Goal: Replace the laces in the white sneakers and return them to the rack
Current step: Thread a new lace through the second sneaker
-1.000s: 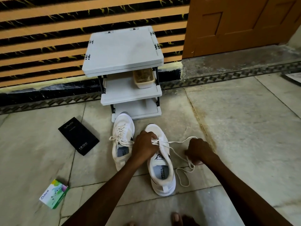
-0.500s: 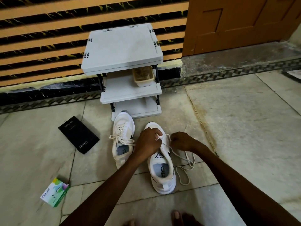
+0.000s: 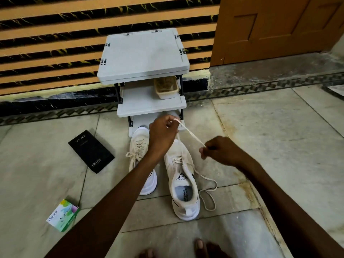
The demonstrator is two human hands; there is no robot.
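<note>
The left hand [image 3: 162,135] and right hand [image 3: 221,151] are each keeping a pinching grip on the flat cream fabric lace [image 3: 189,134], stretching it taut above the white low-top sneaker [image 3: 184,185] that is standing on the tiled floor [image 3: 260,127] before the grey plastic rack [image 3: 145,53]; limp and light, it is probably asking for a pinch near its end.

A black box [image 3: 91,151] printed "vivo" and "120W" lies flat on the pale tiled floor [image 3: 270,146], turned at an angle. Nearer the camera and well apart from it, a small green-and-white carton [image 3: 63,215] marked "Odonil" rests tilted on the tiles. A beige tub [image 3: 166,87] with brownish contents stands back toward the wall [image 3: 55,34], which is banded in orange and black stripes. A dark patterned border [image 3: 46,116] runs along the wall's foot. To the right, a brown wooden door [image 3: 279,28] stands shut above a grey stone threshold [image 3: 279,69].
</note>
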